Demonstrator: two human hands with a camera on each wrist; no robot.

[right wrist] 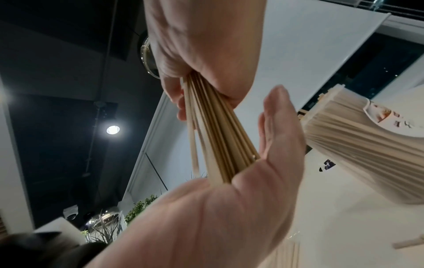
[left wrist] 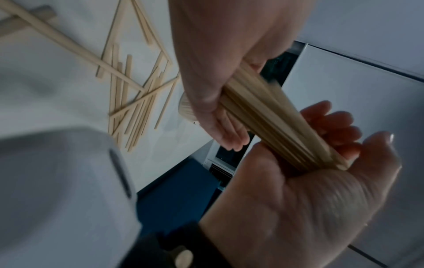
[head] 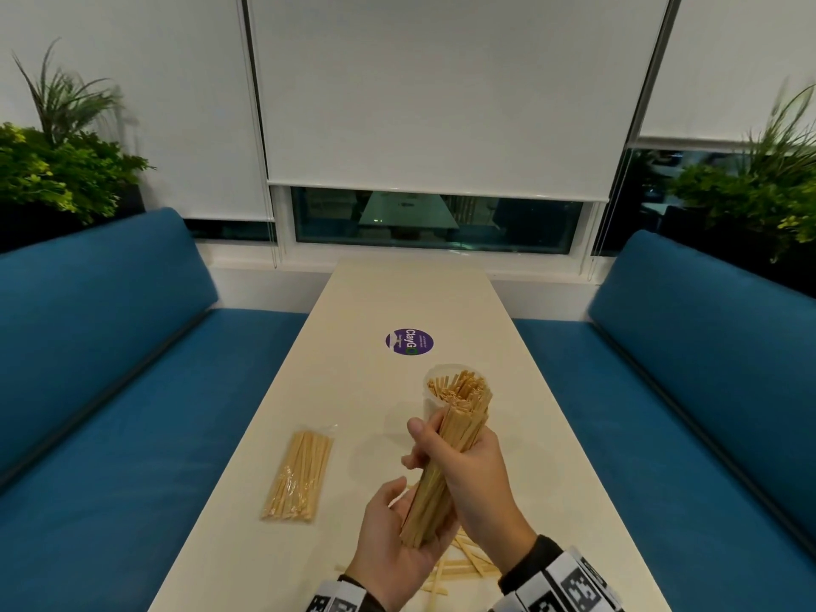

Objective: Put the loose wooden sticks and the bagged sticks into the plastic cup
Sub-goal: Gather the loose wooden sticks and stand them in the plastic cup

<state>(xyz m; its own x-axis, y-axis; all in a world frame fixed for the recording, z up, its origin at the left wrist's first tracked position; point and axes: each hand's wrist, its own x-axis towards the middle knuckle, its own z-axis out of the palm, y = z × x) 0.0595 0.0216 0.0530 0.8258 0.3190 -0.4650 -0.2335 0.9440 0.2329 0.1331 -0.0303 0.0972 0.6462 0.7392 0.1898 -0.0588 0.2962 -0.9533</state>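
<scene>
My right hand point(head: 468, 461) grips a thick bundle of loose wooden sticks point(head: 430, 501) around its middle, held tilted above the table. The bundle's lower end rests in the upturned palm of my left hand point(head: 397, 554), whose thumb stands apart. The left wrist view shows the same: bundle point(left wrist: 275, 123), left hand point(left wrist: 298, 208) beneath, right hand point(left wrist: 218, 54) above. Just beyond the bundle's top stands the clear plastic cup point(head: 430, 404), with many sticks point(head: 463, 388) upright in it. A clear bag of sticks point(head: 298, 472) lies flat to the left. Several loose sticks point(head: 468, 563) lie under my hands.
The long cream table point(head: 397, 298) carries a round purple sticker point(head: 409, 342) beyond the cup. Blue benches point(head: 132, 390) point(head: 684, 390) flank the table on both sides. Potted plants stand behind each bench, and a window with white blinds is at the far end.
</scene>
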